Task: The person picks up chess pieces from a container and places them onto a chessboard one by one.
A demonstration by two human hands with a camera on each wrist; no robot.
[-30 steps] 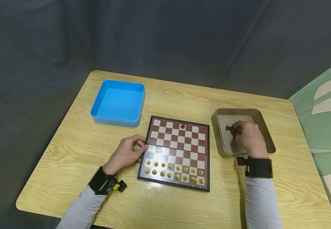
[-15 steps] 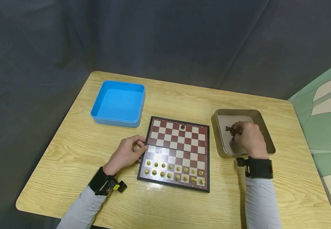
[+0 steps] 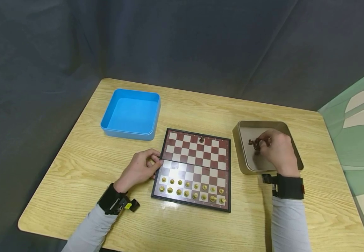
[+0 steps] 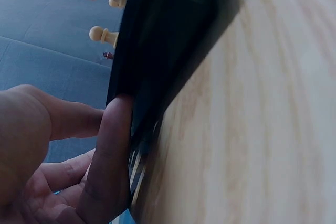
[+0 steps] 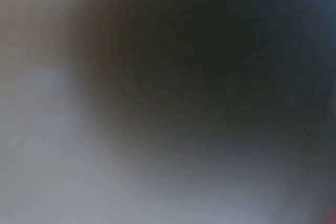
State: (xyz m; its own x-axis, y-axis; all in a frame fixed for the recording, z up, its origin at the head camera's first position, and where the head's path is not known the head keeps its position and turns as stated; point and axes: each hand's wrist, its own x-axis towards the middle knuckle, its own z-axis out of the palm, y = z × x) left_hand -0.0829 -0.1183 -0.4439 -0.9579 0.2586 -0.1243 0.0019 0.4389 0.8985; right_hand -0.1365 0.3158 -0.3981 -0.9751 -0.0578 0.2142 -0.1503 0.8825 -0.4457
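My left hand (image 3: 140, 166) grips the left edge of an unfolded chessboard (image 3: 197, 161). In the left wrist view its thumb and a finger (image 4: 111, 145) meet the dark side of the board. Two rows of gold-coloured chessmen (image 3: 187, 184) stand along the near side. A single dark chessman (image 3: 201, 140) stands in the far row. Inside the metal tin (image 3: 243, 154), my right hand (image 3: 277, 148) pinches a dark chess piece over a small heap of dark chessmen (image 3: 255, 142). The fingers partly hide that piece. The right wrist view is only a dark blur.
A blue plastic box (image 3: 129, 113) with nothing in it stands at the back left of the wooden table (image 3: 194, 231). The tin's raised walls surround the right hand. Dark cloth (image 3: 182, 45) hangs behind the table's far edge.
My right hand has shifted slightly right within the tin, drawing back from the heap of dark chessmen. The left hand and the board have stayed in place.
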